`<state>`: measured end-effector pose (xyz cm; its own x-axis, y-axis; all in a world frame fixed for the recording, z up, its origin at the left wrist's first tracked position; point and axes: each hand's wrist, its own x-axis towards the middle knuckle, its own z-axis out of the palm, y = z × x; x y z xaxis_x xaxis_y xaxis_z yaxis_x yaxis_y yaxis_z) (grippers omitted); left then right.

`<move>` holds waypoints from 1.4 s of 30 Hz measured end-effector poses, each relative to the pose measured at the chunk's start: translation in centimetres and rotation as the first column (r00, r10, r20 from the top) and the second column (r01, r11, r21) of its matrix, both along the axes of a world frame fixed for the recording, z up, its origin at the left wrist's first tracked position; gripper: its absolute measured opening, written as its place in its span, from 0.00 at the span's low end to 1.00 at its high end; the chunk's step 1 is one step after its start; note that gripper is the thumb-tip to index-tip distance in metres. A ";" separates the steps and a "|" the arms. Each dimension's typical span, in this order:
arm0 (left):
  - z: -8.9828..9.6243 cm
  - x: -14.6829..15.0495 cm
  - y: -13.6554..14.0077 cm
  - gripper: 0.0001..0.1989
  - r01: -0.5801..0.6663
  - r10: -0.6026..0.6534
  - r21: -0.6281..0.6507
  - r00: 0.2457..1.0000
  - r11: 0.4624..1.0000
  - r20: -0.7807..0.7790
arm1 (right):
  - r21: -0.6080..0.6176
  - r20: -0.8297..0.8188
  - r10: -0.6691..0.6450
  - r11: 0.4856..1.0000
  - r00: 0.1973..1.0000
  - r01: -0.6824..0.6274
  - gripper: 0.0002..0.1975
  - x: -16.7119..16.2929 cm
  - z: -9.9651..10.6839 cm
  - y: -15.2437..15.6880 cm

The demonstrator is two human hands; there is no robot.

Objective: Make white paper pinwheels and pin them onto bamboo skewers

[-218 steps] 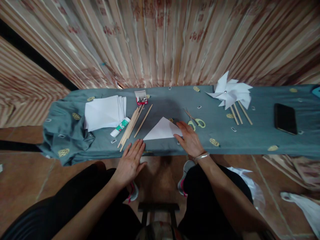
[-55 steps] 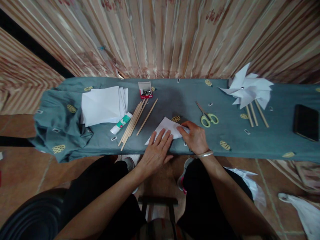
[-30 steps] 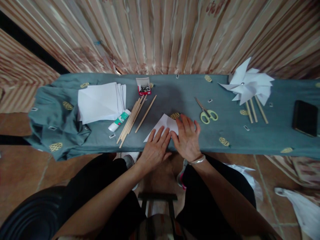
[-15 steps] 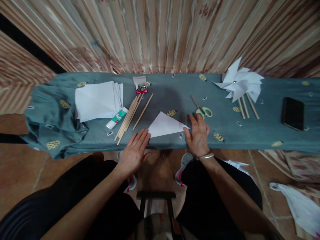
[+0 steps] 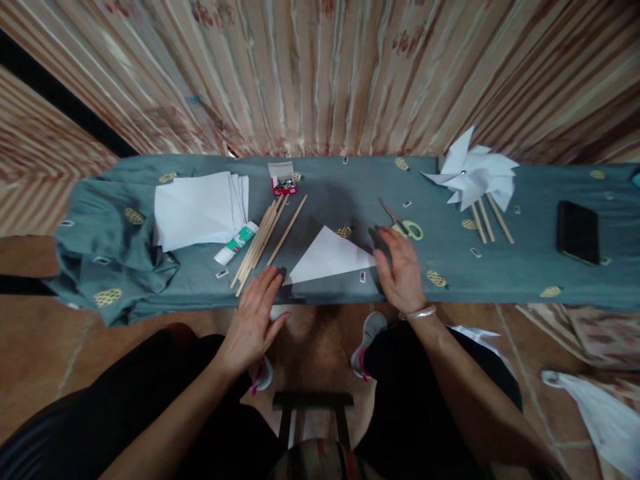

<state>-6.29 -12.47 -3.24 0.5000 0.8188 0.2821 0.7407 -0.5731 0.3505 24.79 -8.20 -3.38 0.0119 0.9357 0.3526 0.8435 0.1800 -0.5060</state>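
A white sheet of paper folded into a triangle (image 5: 330, 259) lies on the cloth-covered table, its long edge toward me. My left hand (image 5: 256, 313) is just off its left corner, thumb spread away from the fingers, holding nothing. On the other side my right hand (image 5: 400, 270) hovers beside the right corner, fingers apart and nothing in them. Scissors with pale green handles (image 5: 409, 230) lie just beyond my right fingertips. Several wooden sticks (image 5: 260, 243) rest past my left hand, with a glue stick (image 5: 236, 243) alongside them.
A stack of white paper (image 5: 195, 210) is at the left. Behind the sticks stands an open small box of metal pins (image 5: 283, 183). Paper pinwheels on sticks (image 5: 473, 175) lie at the right, and a black phone (image 5: 578, 232) farther right. The table's front edge (image 5: 330, 301) runs close to my hands.
Both hands have drawn off the folded paper, the left toward me and to the left, the right slightly rightward. The left corner, covered before, now shows. The view has shifted slightly.
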 end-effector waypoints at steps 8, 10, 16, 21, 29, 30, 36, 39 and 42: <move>1.5 2.1 2.6 0.31 -0.041 0.083 -0.193 0.973 0.980 0.216 | -0.180 -0.133 0.135 0.971 0.982 -0.158 0.10 -1.5 0.6 2.4; 1.5 2.2 3.0 0.31 -0.070 0.145 -0.275 0.953 0.959 0.266 | -0.197 -0.213 0.130 0.965 0.968 -0.173 0.06 -1.5 0.9 2.5; 1.2 2.9 4.0 0.34 -0.077 0.352 -0.507 0.806 0.859 0.476 | -0.161 -0.376 0.141 0.963 0.916 -0.215 0.02 -1.1 3.0 2.0; 1.8 4.2 5.2 0.40 0.060 0.432 -0.643 0.693 0.763 0.577 | -0.068 -0.422 0.185 0.970 0.888 -0.235 0.03 -0.7 4.1 1.7; 3.2 5.2 6.4 0.23 0.228 0.618 -0.875 0.632 0.428 0.467 | -0.030 -0.453 0.205 0.969 0.868 -0.245 0.04 0.6 4.5 1.7; 3.2 5.3 6.4 0.22 0.241 0.621 -0.883 0.637 0.402 0.457 | -0.019 -0.470 0.217 0.967 0.856 -0.256 0.04 0.8 4.5 1.7; 3.3 6.2 5.9 0.20 0.259 0.649 -0.895 0.619 0.364 0.443 | -0.019 -0.537 0.229 0.959 0.812 -0.282 0.03 0.9 4.5 1.7; 3.1 6.5 6.2 0.23 0.202 0.687 -0.874 0.550 0.442 0.475 | -0.006 -0.630 0.193 0.968 0.753 -0.253 0.06 0.8 4.3 1.8; 2.3 6.5 7.0 0.22 0.076 0.676 -0.814 0.516 0.576 0.527 | -0.013 -0.765 0.084 0.989 0.639 -0.147 0.15 0.2 3.8 2.1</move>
